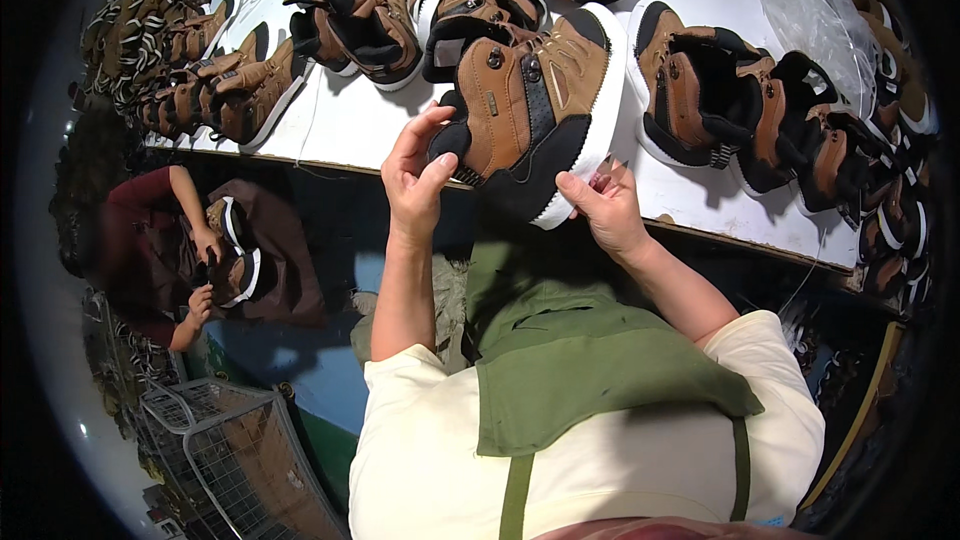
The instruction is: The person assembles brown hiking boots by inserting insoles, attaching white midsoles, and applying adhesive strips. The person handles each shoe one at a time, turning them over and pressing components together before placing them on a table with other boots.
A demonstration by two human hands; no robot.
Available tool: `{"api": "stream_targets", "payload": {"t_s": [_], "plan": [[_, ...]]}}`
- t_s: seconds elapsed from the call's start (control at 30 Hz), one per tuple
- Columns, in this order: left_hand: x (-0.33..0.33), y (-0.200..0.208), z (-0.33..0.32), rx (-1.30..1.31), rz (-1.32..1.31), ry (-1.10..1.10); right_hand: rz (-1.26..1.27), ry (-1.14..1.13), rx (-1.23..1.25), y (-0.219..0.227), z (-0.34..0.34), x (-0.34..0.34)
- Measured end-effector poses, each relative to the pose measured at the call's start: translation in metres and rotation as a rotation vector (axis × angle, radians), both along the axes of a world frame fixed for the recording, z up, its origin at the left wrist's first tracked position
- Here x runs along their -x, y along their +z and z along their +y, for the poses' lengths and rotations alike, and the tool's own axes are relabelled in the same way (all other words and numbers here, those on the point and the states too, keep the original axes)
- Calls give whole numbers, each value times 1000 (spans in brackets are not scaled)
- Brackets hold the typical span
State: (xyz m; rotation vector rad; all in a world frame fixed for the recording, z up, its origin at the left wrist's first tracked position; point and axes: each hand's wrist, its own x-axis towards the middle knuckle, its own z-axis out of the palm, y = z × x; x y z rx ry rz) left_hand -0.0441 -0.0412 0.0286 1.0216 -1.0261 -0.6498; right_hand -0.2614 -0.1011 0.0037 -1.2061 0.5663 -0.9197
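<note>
A brown high-top shoe [497, 105] with black panels, a black toe cap and a white sole is tilted on its side between my hands, above the near edge of the table. My left hand [415, 175] pinches the back of its padded collar, thumb against the dark edge. At the heel end, my right hand [610, 208] grips the white sole, its thumb on the near side and fingers behind. Something small and reddish shows by the right fingers; I cannot make out what it is.
Similar shoes [385, 30] stand along the white table [345, 135], with more on the right [700, 90]. Clear plastic [815, 20] lies at the far right. Leftward, another person [150, 230] handles a shoe [240, 275]. A wire cart [235, 450] stands lower left.
</note>
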Motion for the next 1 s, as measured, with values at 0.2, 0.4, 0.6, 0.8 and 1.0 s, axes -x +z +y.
{"api": "stream_targets", "payload": {"t_s": [0.2, 0.4, 0.6, 0.8, 1.0], "plan": [[2, -2, 4, -44, 62, -39, 1, 10, 14, -1, 0, 1], [1, -13, 4, -27, 67, -39, -30, 3, 3, -3, 0, 0], [3, -20, 7, -149, 31, -61, 66, -19, 9, -21, -1, 1], [7, -23, 8, -267, -68, -45, 119, -16, 38, -37, 5, 2], [10, -26, 10, -259, 39, -100, 173, -15, 44, -44, 10, 7]]}}
